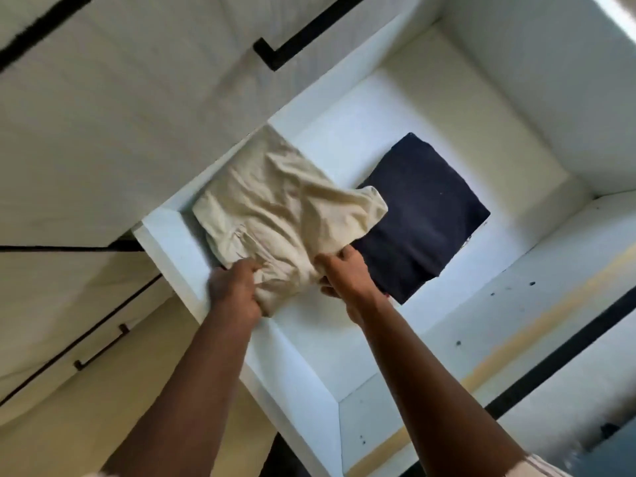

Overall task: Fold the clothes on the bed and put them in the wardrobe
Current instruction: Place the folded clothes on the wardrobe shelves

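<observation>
Both hands are at the front of a white wardrobe shelf [309, 342], reaching in over its front edge. They hold a folded cream garment [282, 211] by its near side. The left hand [237, 290] grips the near left part of the garment, its fingers curled into a bunch of the cloth. The right hand [344, 273] pinches the near right part, with the thumb on top of the cloth and the fingers tucked beneath it. The cream garment lies wrinkled on the left part of the shelf. Its left side is close against the shelf's left wall and its near edge is just inside the front edge. Its far right corner is loose and lies over the left edge of a folded dark navy garment [426, 215]. The navy garment lies flat toward the middle of the shelf, to the right of the cream one, well clear of the back wall and the right wall. Its near corner sits just beside the right hand. To the left of the shelf is a cream wardrobe door [120, 115] with a long black handle [303, 32]. Below that is a second cream front with a smaller dark handle [99, 347]. Both forearms are bare. A pale sleeve [543, 466] shows at the bottom right corner of the view.
</observation>
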`<action>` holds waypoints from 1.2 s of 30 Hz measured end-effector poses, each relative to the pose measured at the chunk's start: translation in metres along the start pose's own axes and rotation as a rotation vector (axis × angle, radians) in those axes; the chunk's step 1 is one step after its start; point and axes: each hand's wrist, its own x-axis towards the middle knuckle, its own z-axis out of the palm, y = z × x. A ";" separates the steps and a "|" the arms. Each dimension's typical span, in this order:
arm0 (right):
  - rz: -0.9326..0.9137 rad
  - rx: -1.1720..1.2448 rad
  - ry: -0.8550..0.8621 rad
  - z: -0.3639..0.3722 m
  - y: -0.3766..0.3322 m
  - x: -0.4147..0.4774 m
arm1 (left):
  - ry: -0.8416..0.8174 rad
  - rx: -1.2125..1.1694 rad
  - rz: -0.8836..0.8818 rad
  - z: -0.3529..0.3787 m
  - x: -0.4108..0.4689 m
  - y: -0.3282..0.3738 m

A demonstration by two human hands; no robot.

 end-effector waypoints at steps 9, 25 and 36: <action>-0.275 -0.119 0.745 -0.040 0.041 0.007 | 0.217 0.623 0.901 0.067 0.002 -0.016; 0.001 0.307 0.759 -0.097 0.016 0.039 | -0.317 1.783 0.938 0.082 0.069 0.015; -0.012 0.952 0.178 -0.112 -0.056 0.017 | -0.351 1.804 0.825 0.090 0.062 0.016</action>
